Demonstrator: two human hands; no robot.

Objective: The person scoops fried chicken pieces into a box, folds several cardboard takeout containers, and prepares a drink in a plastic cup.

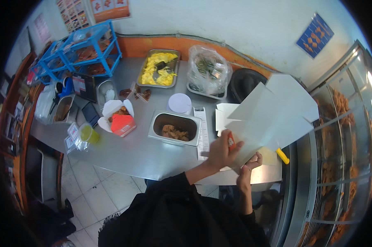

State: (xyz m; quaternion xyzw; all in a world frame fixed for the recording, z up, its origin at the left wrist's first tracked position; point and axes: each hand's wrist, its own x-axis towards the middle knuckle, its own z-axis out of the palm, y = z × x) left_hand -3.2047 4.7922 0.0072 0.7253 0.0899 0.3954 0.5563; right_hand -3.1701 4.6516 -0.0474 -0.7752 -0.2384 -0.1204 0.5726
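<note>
My left hand (224,151) grips the lower left side of a paper takeaway box (266,114), partly folded, with its pale inner side and wide flaps fanned out towards the upper right. A bit of orange printed outer side shows by the fingers. My right hand (249,169) holds the lower corner of the same box from below; some of its fingers are hidden behind the card. Just left of the hands lies a long printed paper slip (201,132). Beside it stands a steel pan (153,136) with fried chicken pieces (175,132) in it.
A filled red-and-white takeaway box (123,123) and a green drink (89,134) stand left. Behind are a tray of scrambled egg (158,71), a bagged tray (209,71) and a black bowl (247,81). A yellow handle (282,156) and a chicken display cabinet (337,148) are right.
</note>
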